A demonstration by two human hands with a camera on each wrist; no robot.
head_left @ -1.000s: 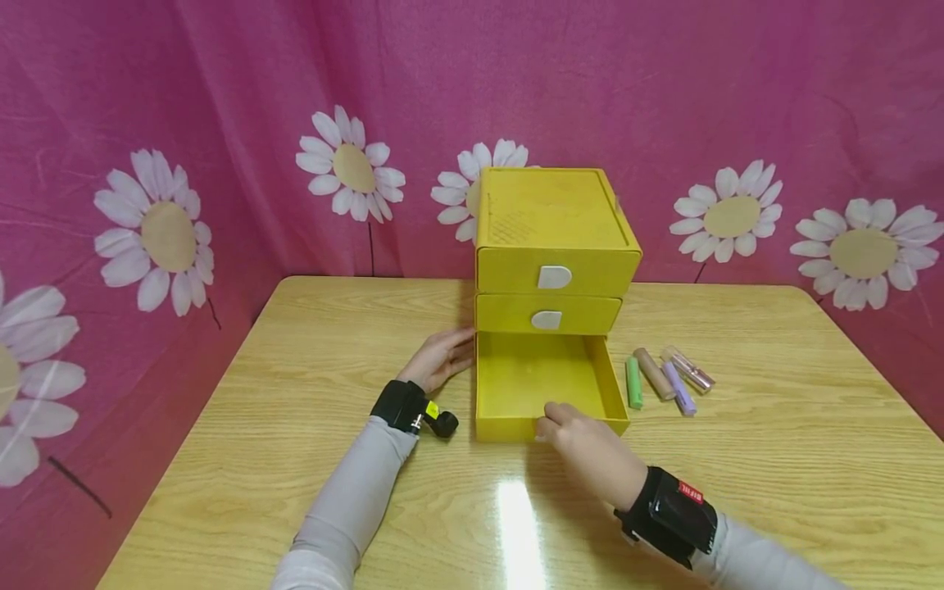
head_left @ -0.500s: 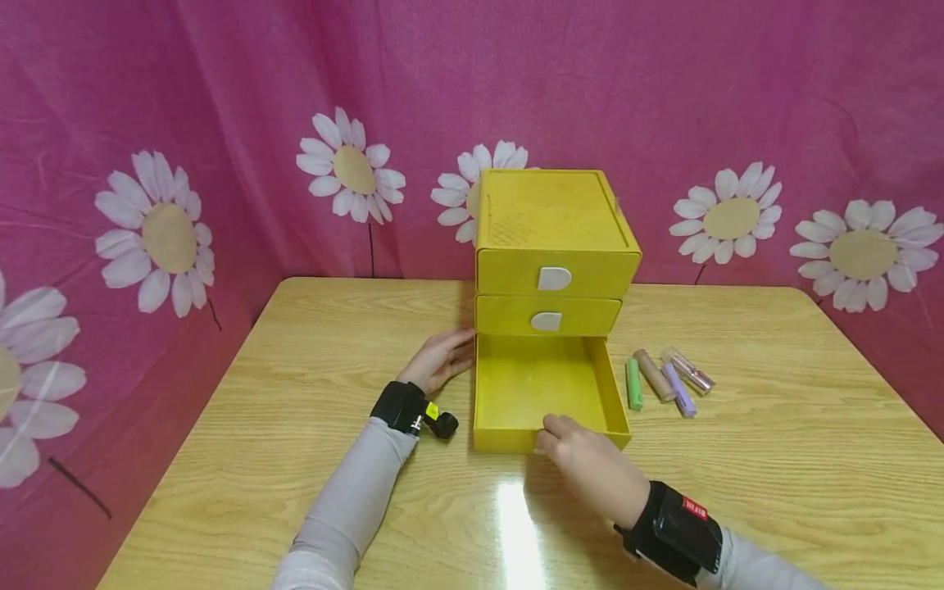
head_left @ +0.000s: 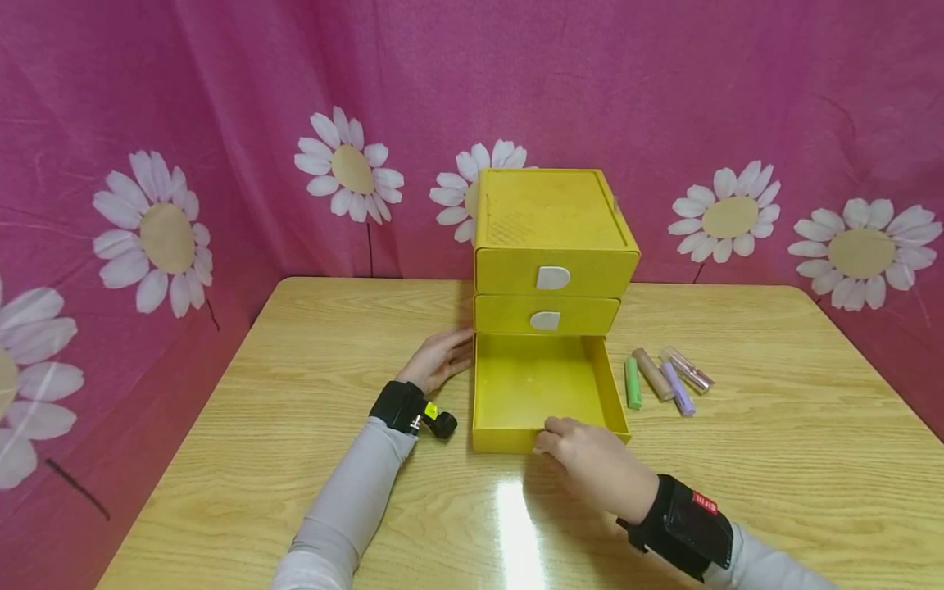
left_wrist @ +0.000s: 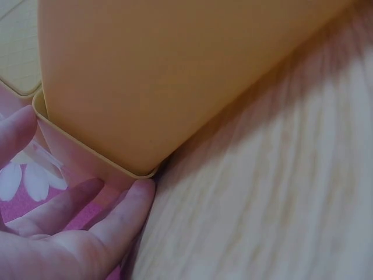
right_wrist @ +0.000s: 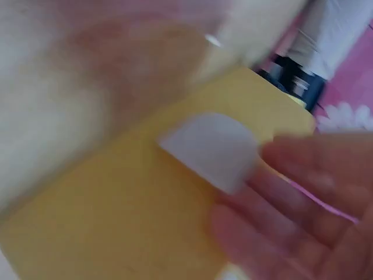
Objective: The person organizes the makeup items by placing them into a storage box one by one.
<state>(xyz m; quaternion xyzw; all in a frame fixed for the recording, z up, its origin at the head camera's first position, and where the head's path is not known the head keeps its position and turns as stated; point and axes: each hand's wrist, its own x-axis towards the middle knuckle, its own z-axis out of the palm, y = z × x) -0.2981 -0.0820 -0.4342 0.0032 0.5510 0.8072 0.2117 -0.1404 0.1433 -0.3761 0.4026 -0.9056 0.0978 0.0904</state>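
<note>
Farther out than a second ago, the yellow drawer [head_left: 505,442] juts from the cabinet [head_left: 549,211], right hand [head_left: 597,469] curled on its front, left hand [head_left: 437,360] loosely spread alongside, red wristband label [head_left: 705,502] illegible.

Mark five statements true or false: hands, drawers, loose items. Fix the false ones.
1. The left hand touches the side of the yellow cabinet. True.
2. The bottom drawer is pulled out. True.
3. Both drawers above it are pulled out too. False: the top drawer and middle drawer are closed.
4. The right hand is at the bottom drawer's front. True.
5. All loose items lie left of the cabinet. False: the green stick, brown tube, purple stick and clear-capped tube lie right of it.
</note>
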